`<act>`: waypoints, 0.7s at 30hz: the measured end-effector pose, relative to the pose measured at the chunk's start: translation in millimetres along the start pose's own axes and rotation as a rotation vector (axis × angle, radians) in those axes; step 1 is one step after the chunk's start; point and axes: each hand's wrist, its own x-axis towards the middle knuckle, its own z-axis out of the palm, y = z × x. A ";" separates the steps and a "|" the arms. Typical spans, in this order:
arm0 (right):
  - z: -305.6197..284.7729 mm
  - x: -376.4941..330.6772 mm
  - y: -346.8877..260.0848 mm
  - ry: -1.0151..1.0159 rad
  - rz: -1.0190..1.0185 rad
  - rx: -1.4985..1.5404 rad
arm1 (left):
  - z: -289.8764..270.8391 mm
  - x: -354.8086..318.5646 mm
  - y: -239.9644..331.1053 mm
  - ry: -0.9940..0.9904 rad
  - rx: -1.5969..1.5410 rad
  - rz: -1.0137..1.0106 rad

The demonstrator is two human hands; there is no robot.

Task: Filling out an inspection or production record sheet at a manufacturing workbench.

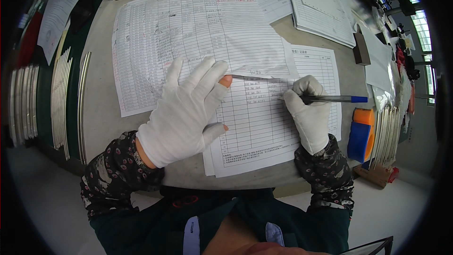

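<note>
- The pen (337, 99) lies over the right part of the ruled form (255, 134), its long axis running nearly level across the view; its blue end points right, its writing end left toward the handwritten rows.
- The form's lower edge sits near the table's (184, 175) front edge; bare tabletop shows between the form and the blue-and-orange object (361, 137).
- Gloved right hand (309, 113): curled closed, pinching the pen.
- Gloved left hand (184, 108): spread, gripping nothing, over the form and the printed sheet (146, 52).
</note>
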 end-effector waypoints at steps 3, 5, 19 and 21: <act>-0.4 0.5 1.4 -0.004 -0.003 -0.004 | 0.1 0.0 0.2 0.005 0.000 0.000; -0.8 0.3 2.1 -0.010 -0.020 0.003 | -0.1 -0.1 0.7 0.000 -0.001 -0.003; -3.8 -2.2 -1.1 -0.015 -0.032 -0.007 | -4.1 -1.5 3.9 0.012 0.014 0.010; -1.0 -0.4 -2.7 -0.009 0.008 0.002 | -2.8 0.4 0.6 0.006 0.009 0.009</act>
